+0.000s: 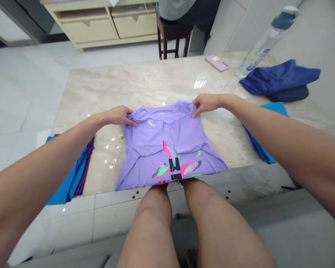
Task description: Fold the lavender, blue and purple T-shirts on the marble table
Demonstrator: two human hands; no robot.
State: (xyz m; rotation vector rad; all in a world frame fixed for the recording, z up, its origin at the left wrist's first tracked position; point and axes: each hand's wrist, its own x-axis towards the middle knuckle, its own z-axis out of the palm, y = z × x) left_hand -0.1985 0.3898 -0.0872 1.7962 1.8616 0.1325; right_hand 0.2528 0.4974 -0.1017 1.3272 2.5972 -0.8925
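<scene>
A light purple T-shirt [150, 160] with a bright pink, green and black print lies on the marble table, its collar away from me and its lower edge at the table's front. The body is creased and partly folded over itself. My left hand [120, 116] pinches the shirt at the left shoulder, thumb on top. At the right shoulder, my right hand [207, 103] grips the cloth between thumb and fingers. The undersides of the fingers are hidden by the fabric.
Blue and purple folded clothes [75, 175] lie at the table's left edge. To the right are blue folded cloth [258, 137], a dark blue garment [281, 78], a clear bottle [265, 44] and a pink phone [217, 63]. A person sits on a dark stool [173, 31] beyond the table [114, 85].
</scene>
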